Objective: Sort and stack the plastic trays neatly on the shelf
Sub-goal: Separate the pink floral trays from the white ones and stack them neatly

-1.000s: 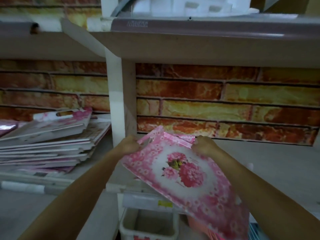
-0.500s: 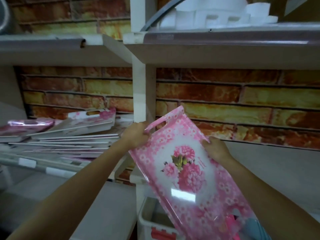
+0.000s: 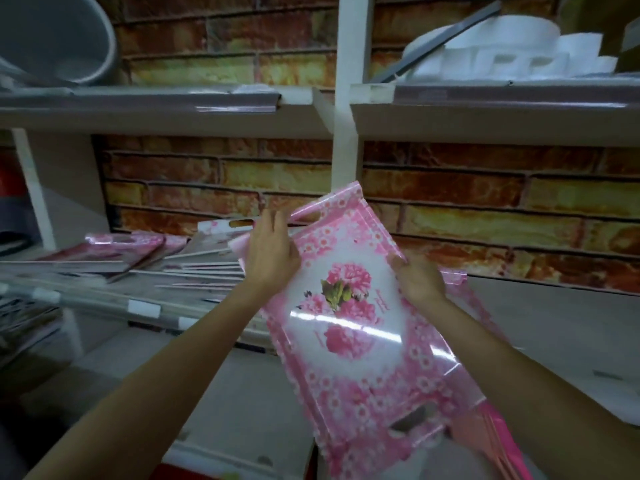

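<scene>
Pink floral tray (image 3: 349, 317), wrapped in glossy clear film, is held up in the air by both hands in front of the shelf's white upright post (image 3: 346, 109), tilted so its printed face with the flower bouquet looks toward the camera and its far end rises toward the post. The left hand (image 3: 272, 252) grips the tray's upper left edge, thumb on the face and fingers reaching up to the loose film at the top corner. The right hand (image 3: 419, 280) holds the right long edge, fingers curled around it, with crumpled film sticking out just beyond the knuckles. The tray's near end, with its cut-out handle slot, hangs low at the bottom right.

Just beyond the left hand, on the lower shelf board (image 3: 145, 344) left of the post, lies a loose, fanned pile of flat trays (image 3: 156, 258), their edges not lined up; one with a handle slot rests on top near the brick-pattern back wall (image 3: 450, 209). On the upper shelf (image 3: 502, 105), a grey tub (image 3: 59, 39) sits at the left end and white foam packing (image 3: 512, 53) at the right.
</scene>
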{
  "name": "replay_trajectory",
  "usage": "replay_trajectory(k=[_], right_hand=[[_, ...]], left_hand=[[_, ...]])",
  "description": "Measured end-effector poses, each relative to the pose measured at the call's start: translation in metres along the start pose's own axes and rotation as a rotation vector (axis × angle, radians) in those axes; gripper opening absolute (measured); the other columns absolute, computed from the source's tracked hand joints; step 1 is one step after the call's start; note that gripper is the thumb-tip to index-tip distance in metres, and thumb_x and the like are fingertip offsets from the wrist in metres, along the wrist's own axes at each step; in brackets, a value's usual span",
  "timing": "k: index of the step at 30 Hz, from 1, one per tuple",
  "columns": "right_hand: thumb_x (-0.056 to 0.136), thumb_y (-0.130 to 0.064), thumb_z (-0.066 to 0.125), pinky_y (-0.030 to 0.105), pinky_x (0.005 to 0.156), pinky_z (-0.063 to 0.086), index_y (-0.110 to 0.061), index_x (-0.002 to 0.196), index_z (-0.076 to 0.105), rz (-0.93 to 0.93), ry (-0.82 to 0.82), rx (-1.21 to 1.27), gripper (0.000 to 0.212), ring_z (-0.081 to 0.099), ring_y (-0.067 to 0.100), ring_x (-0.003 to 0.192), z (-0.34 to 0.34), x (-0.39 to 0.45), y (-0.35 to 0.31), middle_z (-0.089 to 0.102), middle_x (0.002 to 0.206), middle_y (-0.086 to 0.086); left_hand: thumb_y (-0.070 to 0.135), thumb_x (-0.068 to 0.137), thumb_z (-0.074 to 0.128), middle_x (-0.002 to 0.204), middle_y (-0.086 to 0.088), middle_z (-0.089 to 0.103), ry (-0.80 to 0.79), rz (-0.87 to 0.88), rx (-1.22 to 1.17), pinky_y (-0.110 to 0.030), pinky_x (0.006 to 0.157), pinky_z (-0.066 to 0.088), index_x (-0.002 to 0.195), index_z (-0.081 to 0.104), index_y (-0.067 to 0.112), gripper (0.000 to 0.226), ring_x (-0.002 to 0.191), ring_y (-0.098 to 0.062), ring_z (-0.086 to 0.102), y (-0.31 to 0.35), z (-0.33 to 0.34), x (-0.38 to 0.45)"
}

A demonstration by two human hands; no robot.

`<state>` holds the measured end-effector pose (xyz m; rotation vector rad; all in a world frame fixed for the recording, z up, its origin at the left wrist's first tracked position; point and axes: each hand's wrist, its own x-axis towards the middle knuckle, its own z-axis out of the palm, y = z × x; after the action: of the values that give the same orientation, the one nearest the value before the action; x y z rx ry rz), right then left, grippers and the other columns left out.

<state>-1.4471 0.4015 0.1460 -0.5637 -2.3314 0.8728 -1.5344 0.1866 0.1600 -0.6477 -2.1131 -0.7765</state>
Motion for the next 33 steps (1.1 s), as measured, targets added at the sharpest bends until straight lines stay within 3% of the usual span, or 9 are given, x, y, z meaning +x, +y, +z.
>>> replay_trajectory(k=[3,5,9,13,19,24,28,31,33], right_hand=[[0.096,-0.034,0.046,0.029,0.068,0.032,-0.013,0.068,0.048,-0.069,-0.023,0.039,0.034,0.061,0.036,0.099,0.029,-0.022,-0.048,0.064,0.107,0.023],[0.095,-0.031,0.047,0.028,0.067,0.031,-0.016,0.062,0.038,-0.124,-0.046,0.071,0.038,0.061,0.037,0.099,0.054,-0.039,-0.080,0.064,0.105,0.025],[0.097,-0.032,0.045,0.035,0.081,0.045,-0.005,0.108,0.060,-0.177,-0.128,0.152,0.033,0.060,0.037,0.105,0.118,-0.068,-0.143,0.063,0.114,0.022],[0.098,-0.029,0.042,0.037,0.078,0.044,-0.001,0.111,0.054,-0.183,-0.204,0.290,0.033,0.059,0.036,0.100,0.175,-0.099,-0.200,0.062,0.109,0.023],[0.097,-0.032,0.044,0.037,0.074,0.040,-0.006,0.101,0.048,-0.177,-0.323,0.461,0.026,0.052,0.027,0.088,0.243,-0.126,-0.266,0.050,0.094,0.014],[0.095,-0.032,0.047,0.036,0.077,0.044,-0.001,0.120,0.051,-0.132,-0.481,0.601,0.040,0.058,0.028,0.092,0.299,-0.126,-0.305,0.057,0.101,0.016],[0.073,-0.033,0.055,0.040,0.074,0.050,-0.005,0.114,0.053,-0.051,-0.629,0.670,0.050,0.063,0.032,0.091,0.354,-0.107,-0.335,0.062,0.098,0.016],[0.052,-0.019,0.050,0.032,0.063,0.041,-0.008,0.092,0.051,-0.058,-0.735,0.651,0.042,0.053,0.027,0.077,0.383,-0.085,-0.362,0.049,0.072,0.008],[0.045,-0.018,0.051,0.033,0.069,0.048,-0.006,0.089,0.055,-0.059,-0.779,0.645,0.045,0.057,0.030,0.080,0.405,-0.069,-0.376,0.056,0.077,0.013]], left_hand=[[-0.004,0.071,0.053,0.131,-0.020,0.045,0.055,0.002,0.052,-0.041,0.100,0.041,0.133,0.045,0.002,0.063,0.120,-0.035,0.045,-0.041,-0.032,-0.015],[-0.005,0.067,0.056,0.136,-0.021,0.042,0.075,-0.025,0.106,-0.043,0.104,0.040,0.134,0.041,0.007,0.070,0.124,-0.036,0.042,-0.069,-0.056,-0.027],[0.001,0.068,0.057,0.140,-0.024,0.037,0.094,-0.173,0.194,-0.049,0.107,0.033,0.138,0.040,0.007,0.072,0.129,-0.042,0.037,-0.126,-0.108,-0.057],[0.012,0.076,0.057,0.149,-0.024,0.022,0.067,-0.418,0.229,-0.048,0.116,0.022,0.144,0.027,0.000,0.075,0.139,-0.041,0.022,-0.183,-0.162,-0.088],[0.006,0.078,0.053,0.128,-0.011,0.033,0.102,-0.805,0.037,-0.042,0.102,0.037,0.131,0.030,0.004,0.058,0.119,-0.031,0.035,-0.256,-0.219,-0.119],[0.008,0.090,0.044,0.108,-0.019,0.060,0.196,-0.923,0.009,-0.032,0.062,0.039,0.103,0.039,0.010,0.014,0.076,-0.025,0.053,-0.301,-0.248,-0.124],[0.003,0.091,0.036,0.115,-0.023,0.061,0.280,-0.958,0.131,-0.037,0.074,0.043,0.121,0.048,0.003,0.032,0.103,-0.039,0.057,-0.335,-0.264,-0.107],[0.009,0.090,0.038,0.121,-0.021,0.060,0.258,-1.010,0.181,-0.041,0.090,0.045,0.126,0.050,0.008,0.038,0.112,-0.039,0.055,-0.367,-0.273,-0.079],[0.013,0.092,0.037,0.122,-0.021,0.060,0.229,-1.016,0.214,-0.040,0.091,0.045,0.126,0.052,0.008,0.038,0.113,-0.040,0.055,-0.387,-0.275,-0.057]])
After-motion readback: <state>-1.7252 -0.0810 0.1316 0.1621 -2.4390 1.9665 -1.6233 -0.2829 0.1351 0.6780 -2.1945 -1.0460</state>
